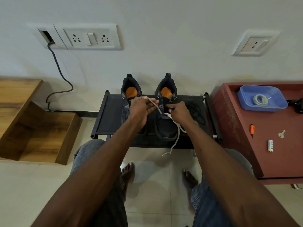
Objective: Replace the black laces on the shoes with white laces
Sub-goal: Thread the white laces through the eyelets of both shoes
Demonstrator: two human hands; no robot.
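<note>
Two dark shoes with orange insoles are set side by side on a low black rack (113, 112), heels toward the wall. The left shoe (129, 94) is partly hidden behind the left hand (142, 107). The right shoe (165, 122) lies between the two hands, its toe pointing toward the person.

A white lace (176, 136) is threaded at the lower eyelets of the right shoe. One end of it is pinched in the left hand's grip, between thumb and curled fingers, and is drawn up at a slant from the shoe. The right hand (179, 110) is closed in a grip on the lace just beside the eyelets; the other end is seen trailing from there over the front of the rack and hanging toward the floor.

A black lace (196, 112) is left in a loose heap on the rack, just to the right of the right hand.

On the red surface (237, 128) at the right, a blue tray (246, 90) is seen with a second coiled white lace (260, 99) in it. A key (281, 134), a battery (270, 145) and a small orange item (252, 129) lie nearer on the same surface.
</note>
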